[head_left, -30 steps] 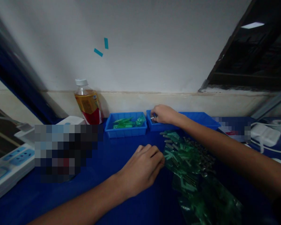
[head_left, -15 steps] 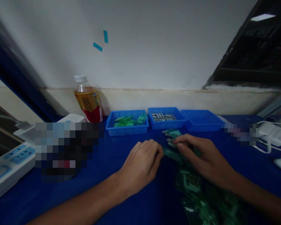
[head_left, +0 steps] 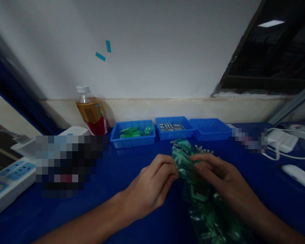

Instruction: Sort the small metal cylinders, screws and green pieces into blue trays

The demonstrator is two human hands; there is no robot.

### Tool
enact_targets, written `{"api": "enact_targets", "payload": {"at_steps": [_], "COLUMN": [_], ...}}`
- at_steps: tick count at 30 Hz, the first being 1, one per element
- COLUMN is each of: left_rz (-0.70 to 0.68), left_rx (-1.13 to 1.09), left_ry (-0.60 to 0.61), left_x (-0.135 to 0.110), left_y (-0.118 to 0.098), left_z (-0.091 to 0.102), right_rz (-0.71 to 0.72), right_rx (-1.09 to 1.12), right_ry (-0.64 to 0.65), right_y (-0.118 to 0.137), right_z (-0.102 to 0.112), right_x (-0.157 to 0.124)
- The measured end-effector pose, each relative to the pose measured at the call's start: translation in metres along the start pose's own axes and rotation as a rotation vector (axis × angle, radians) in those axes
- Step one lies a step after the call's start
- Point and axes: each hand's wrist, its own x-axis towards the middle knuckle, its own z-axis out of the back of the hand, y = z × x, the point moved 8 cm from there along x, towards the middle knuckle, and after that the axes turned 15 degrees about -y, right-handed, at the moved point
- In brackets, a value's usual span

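Observation:
My left hand [head_left: 149, 186] and my right hand [head_left: 218, 174] meet over a heap of small green plastic packets [head_left: 205, 206] with metal parts on the blue table. Both pinch one green packet [head_left: 183, 162], lifted a little above the heap. Behind them stand three blue trays: the left tray [head_left: 132, 142] holds empty green packets, the middle tray [head_left: 174, 134] holds small metal parts, the right tray [head_left: 210, 134] shows nothing inside.
A bottle [head_left: 91, 112] of amber drink stands by the wall at the back left. A white power strip [head_left: 7, 179] lies at the left edge. White cables and a white adapter [head_left: 282, 142] lie at the right, with a white mouse-like thing [head_left: 298, 176] nearer.
My right hand came back from the middle tray to the heap of packets. Both hands have since taken hold of one green packet and raised it.

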Motion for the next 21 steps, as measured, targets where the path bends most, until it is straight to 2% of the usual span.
{"api": "enact_targets", "payload": {"at_steps": [2, 4, 7, 9, 12, 14, 16, 18, 21], "left_rz": [-0.067, -0.130, -0.117, -0.013, 0.203, 0.366, 0.553, 0.724, 0.874], "left_rx": [0.006, -0.010, 0.001, 0.057, 0.050, -0.079, -0.275, -0.477, -0.677], "left_ry": [0.020, 0.062, 0.133, 0.171, 0.190, 0.160, 0.126, 0.095, 0.041], "left_x": [-0.002, -0.004, -0.005, -0.003, -0.001, 0.001, 0.000, -0.002, -0.006], "left_y": [-0.006, -0.011, -0.009, -0.001, 0.010, 0.014, 0.018, 0.021, 0.025], "left_z": [-0.001, -0.005, -0.010, -0.013, -0.013, -0.012, -0.013, -0.017, -0.023], "right_rz": [-0.077, -0.119, -0.072, 0.134, 0.663, 0.942, 1.077, 1.132, 1.192], "right_rx": [0.118, 0.205, 0.176, 0.057, -0.127, -0.213, -0.271, -0.317, -0.387], "right_ry": [-0.036, -0.011, 0.011, -0.066, -0.166, -0.168, -0.160, -0.159, -0.157], "right_y": [-0.006, -0.010, -0.007, 0.008, 0.047, 0.064, 0.069, 0.070, 0.068], "right_z": [0.003, 0.001, 0.002, 0.010, 0.018, 0.015, 0.011, 0.009, 0.005], "right_x": [0.003, 0.004, 0.004, 0.002, -0.019, -0.037, -0.048, -0.051, -0.051]}}
